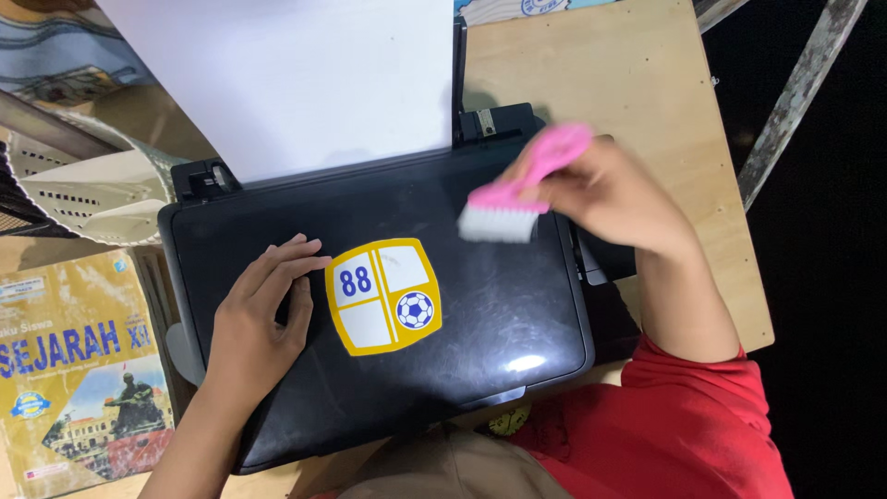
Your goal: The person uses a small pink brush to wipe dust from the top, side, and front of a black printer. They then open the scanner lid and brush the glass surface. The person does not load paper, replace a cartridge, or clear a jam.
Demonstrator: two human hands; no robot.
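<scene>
Brush (517, 189): pink handle, white bristles, gripped in right hand (605, 189), fingers wrapped round the handle. Bristles point down over the far right part of the printer lid (480, 323), at or just above the surface; contact not clear. Brush and hand are motion-blurred.

Printer is black and glossy, sits on a light wooden table (637, 83), and takes up most of the middle of the view. A white sheet of paper (296, 74) stands in the rear feed tray and leans away from the person.

Left hand (259, 319) lies flat on the left part of the lid, palm down, fingers spread and loose, holding nothing. Fingertips are just beside a yellow shield-shaped sticker (383, 296) with four panels, one showing a football. The sticker sits near the middle of the lid, between the two hands.

A yellow textbook (74, 370) lies left of the printer, partly tucked under its edge. A cream perforated plastic basket (83, 194) sits at the far left, behind the book. Red sleeve (684, 425) shows on the right arm at bottom right.
</scene>
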